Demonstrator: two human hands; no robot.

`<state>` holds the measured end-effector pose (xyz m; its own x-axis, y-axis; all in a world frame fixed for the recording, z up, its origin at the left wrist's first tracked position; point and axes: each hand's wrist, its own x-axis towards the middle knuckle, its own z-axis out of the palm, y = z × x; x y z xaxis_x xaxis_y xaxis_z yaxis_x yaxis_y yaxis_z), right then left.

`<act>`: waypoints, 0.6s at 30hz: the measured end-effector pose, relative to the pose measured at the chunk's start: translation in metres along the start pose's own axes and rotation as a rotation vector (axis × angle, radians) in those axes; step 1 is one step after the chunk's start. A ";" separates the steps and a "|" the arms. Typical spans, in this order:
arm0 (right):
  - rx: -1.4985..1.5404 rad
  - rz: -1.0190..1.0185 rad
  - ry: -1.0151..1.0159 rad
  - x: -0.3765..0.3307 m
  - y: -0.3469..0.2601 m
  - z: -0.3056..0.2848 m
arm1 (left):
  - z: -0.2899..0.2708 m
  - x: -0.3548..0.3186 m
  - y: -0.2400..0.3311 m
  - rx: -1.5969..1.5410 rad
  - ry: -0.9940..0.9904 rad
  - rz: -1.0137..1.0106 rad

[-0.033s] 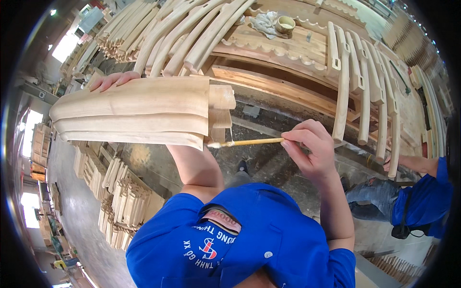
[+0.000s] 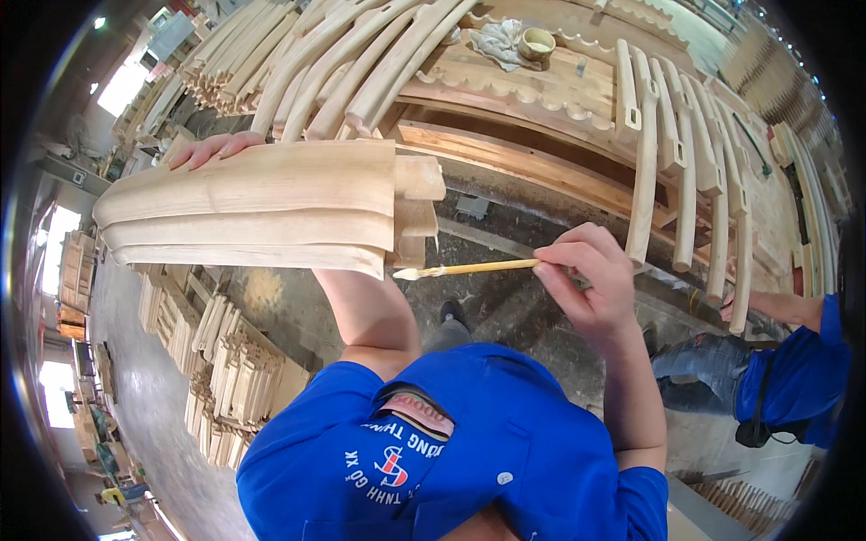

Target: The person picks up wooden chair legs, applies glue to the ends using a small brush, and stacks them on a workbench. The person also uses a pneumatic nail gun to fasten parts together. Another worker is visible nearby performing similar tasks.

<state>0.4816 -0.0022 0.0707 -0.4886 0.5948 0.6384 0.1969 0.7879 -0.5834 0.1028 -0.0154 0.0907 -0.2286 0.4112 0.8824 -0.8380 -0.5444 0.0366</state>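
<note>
My left hand (image 2: 216, 150) is closed round a bundle of curved, pale wooden slats (image 2: 262, 191), its fingers over the far edge and the rest hidden behind the wood. Stepped tenon ends (image 2: 418, 180) stick out at the bundle's right side, with a whitish wet smear on them. In my right hand (image 2: 591, 278), a thin yellow stick brush (image 2: 478, 268) is pinched between thumb and fingers. Its white-coated tip lies just below the tenon ends, close to the lower slat's corner and seemingly apart from it.
Curved wooden rails (image 2: 645, 162) overhang the workbench at right; more curved pieces (image 2: 361, 72) lie at left. A bowl (image 2: 537, 44) of pale paste stands beside a white rag (image 2: 498, 43). Wood stacks (image 2: 236, 388) sit on the floor. A co-worker (image 2: 785, 370) stands at far right.
The brush and my right hand have shifted slightly right. A whitish strand between the tenon ends and the brush no longer shows. The slat bundle has barely moved.
</note>
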 end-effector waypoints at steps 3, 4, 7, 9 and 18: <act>0.015 0.070 0.029 0.001 0.002 -0.011 | -0.003 -0.004 -0.003 -0.006 0.002 -0.005; 0.013 0.093 0.047 0.003 0.003 -0.015 | -0.003 -0.004 -0.004 -0.009 0.001 -0.006; -0.023 0.094 0.041 0.013 0.006 -0.017 | -0.001 -0.004 -0.006 -0.006 -0.005 -0.007; -0.098 0.028 0.044 0.020 0.007 -0.013 | 0.000 -0.005 -0.008 -0.005 -0.009 -0.019; -0.150 -0.142 0.181 0.015 0.013 0.001 | 0.002 -0.003 -0.003 0.014 -0.031 -0.032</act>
<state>0.4760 0.0171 0.0725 -0.3635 0.4844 0.7958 0.2674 0.8725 -0.4090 0.1075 -0.0165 0.0890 -0.1863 0.4055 0.8949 -0.8373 -0.5420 0.0713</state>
